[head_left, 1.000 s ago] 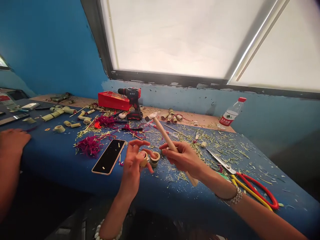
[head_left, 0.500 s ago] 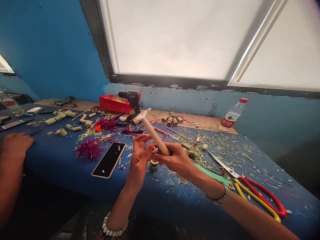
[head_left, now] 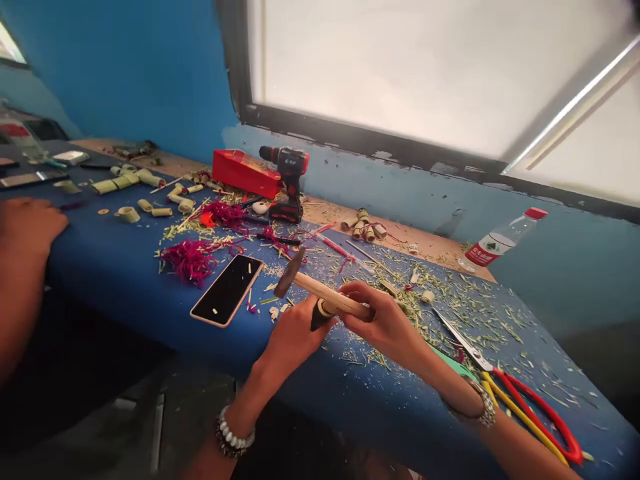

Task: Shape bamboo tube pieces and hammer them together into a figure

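Observation:
My right hand (head_left: 383, 317) is closed around the wooden handle of a hammer (head_left: 330, 293), near its end. The dark metal head points left, above the table. My left hand (head_left: 300, 333) is wrapped round a short bamboo piece (head_left: 320, 315), dark-sided with a pale rim, just under the hammer handle. Both hands are close together, and the fingers partly cover the bamboo piece. Left of them a phone (head_left: 227, 290) lies on the blue table cover (head_left: 240, 350), near a purple shredded bundle (head_left: 190, 261).
Large scissors (head_left: 493, 370) with red and yellow handles lie at right. A water bottle (head_left: 500, 240), a cordless drill (head_left: 287, 180) and a red box (head_left: 245, 173) stand at the back. Bamboo pieces (head_left: 127, 180) and shavings are scattered about. Another person's hand (head_left: 33, 223) rests at far left.
My left hand has gone from a raised pinch to a lower grip round the bamboo piece. The hammer has dropped and tilted flatter. The head view has shifted.

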`<state>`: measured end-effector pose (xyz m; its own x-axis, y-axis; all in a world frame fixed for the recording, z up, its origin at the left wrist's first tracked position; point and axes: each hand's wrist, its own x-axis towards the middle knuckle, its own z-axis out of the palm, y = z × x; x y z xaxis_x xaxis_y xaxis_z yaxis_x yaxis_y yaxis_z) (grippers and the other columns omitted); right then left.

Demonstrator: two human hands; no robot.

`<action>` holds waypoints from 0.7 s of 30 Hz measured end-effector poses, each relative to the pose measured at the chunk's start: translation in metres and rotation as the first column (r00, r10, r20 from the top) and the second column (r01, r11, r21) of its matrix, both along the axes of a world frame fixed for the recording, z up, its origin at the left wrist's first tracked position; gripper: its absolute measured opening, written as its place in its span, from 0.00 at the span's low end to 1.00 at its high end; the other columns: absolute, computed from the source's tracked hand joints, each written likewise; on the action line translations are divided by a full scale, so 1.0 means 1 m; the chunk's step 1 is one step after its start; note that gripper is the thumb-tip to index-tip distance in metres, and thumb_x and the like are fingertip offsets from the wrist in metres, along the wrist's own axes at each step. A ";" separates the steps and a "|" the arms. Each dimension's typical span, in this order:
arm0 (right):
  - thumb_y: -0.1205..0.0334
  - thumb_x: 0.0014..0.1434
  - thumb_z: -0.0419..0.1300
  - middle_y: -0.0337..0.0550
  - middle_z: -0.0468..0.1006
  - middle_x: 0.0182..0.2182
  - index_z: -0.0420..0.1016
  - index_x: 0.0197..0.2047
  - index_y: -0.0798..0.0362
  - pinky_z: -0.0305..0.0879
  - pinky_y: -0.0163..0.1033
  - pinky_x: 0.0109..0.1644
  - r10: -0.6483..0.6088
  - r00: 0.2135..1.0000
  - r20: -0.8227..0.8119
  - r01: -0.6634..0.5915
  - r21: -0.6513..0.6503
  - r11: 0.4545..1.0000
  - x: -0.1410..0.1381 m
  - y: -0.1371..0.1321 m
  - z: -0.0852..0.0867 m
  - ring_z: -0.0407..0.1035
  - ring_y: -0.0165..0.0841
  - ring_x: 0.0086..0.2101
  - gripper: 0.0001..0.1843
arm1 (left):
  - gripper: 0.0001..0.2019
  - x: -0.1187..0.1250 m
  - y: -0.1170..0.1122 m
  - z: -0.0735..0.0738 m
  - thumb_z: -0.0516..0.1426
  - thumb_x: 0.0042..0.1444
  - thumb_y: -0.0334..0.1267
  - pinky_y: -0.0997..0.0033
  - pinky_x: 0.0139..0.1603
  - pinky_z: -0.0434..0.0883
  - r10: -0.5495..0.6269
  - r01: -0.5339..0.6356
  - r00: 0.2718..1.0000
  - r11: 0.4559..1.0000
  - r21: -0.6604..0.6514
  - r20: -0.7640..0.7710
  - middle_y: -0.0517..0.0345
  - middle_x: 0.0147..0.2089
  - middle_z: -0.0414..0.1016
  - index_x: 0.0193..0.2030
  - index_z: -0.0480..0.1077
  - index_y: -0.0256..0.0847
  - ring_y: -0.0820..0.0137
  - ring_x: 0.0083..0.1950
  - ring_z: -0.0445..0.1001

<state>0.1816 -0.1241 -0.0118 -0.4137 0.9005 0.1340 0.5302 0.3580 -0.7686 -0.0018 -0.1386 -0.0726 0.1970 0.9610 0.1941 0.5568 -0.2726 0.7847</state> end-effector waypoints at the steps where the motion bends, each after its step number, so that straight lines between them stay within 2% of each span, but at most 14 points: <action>1: 0.63 0.58 0.60 0.36 0.75 0.31 0.70 0.46 0.48 0.55 0.33 0.26 0.007 0.999 0.031 -0.007 0.009 1.000 0.000 0.000 -0.001 0.60 0.28 0.25 0.12 | 0.11 0.001 0.000 -0.001 0.55 0.63 0.46 0.60 0.43 0.70 0.003 -0.003 1.000 1.000 0.022 -0.019 0.54 0.40 0.77 0.47 0.67 0.43 0.57 0.44 0.77; 7: 0.57 0.62 0.59 0.36 0.70 0.25 0.70 0.47 0.49 0.55 0.35 0.24 0.021 0.986 0.163 -0.025 0.027 0.999 -0.003 0.003 0.003 0.60 0.29 0.22 0.11 | 0.12 0.001 -0.001 -0.004 0.57 0.62 0.46 0.62 0.43 0.70 0.003 0.000 1.000 0.995 0.096 -0.030 0.54 0.43 0.74 0.49 0.68 0.45 0.59 0.46 0.75; 14: 0.56 0.63 0.58 0.35 0.68 0.24 0.71 0.48 0.51 0.52 0.35 0.22 0.011 0.982 0.191 -0.022 0.059 0.998 -0.005 0.001 -0.001 0.56 0.28 0.21 0.11 | 0.11 -0.002 -0.003 -0.003 0.55 0.64 0.46 0.62 0.43 0.70 -0.021 0.022 1.000 0.992 0.123 -0.012 0.55 0.41 0.74 0.47 0.68 0.44 0.60 0.44 0.75; 17: 0.55 0.62 0.61 0.35 0.67 0.24 0.71 0.48 0.51 0.51 0.35 0.22 -0.025 0.985 0.171 0.013 0.072 0.997 -0.007 0.000 -0.007 0.55 0.28 0.21 0.13 | 0.14 -0.005 -0.005 0.001 0.53 0.65 0.48 0.61 0.45 0.70 -0.044 0.043 0.999 0.986 0.160 0.008 0.53 0.43 0.73 0.51 0.66 0.43 0.59 0.46 0.73; 21: 0.52 0.60 0.63 0.35 0.66 0.25 0.73 0.45 0.51 0.52 0.35 0.22 -0.066 0.996 0.053 0.066 0.012 0.998 -0.009 -0.004 -0.010 0.54 0.28 0.21 0.15 | 0.15 -0.007 -0.006 0.003 0.48 0.67 0.49 0.63 0.42 0.69 -0.058 0.057 0.998 0.979 0.194 -0.002 0.55 0.39 0.71 0.54 0.64 0.44 0.61 0.42 0.72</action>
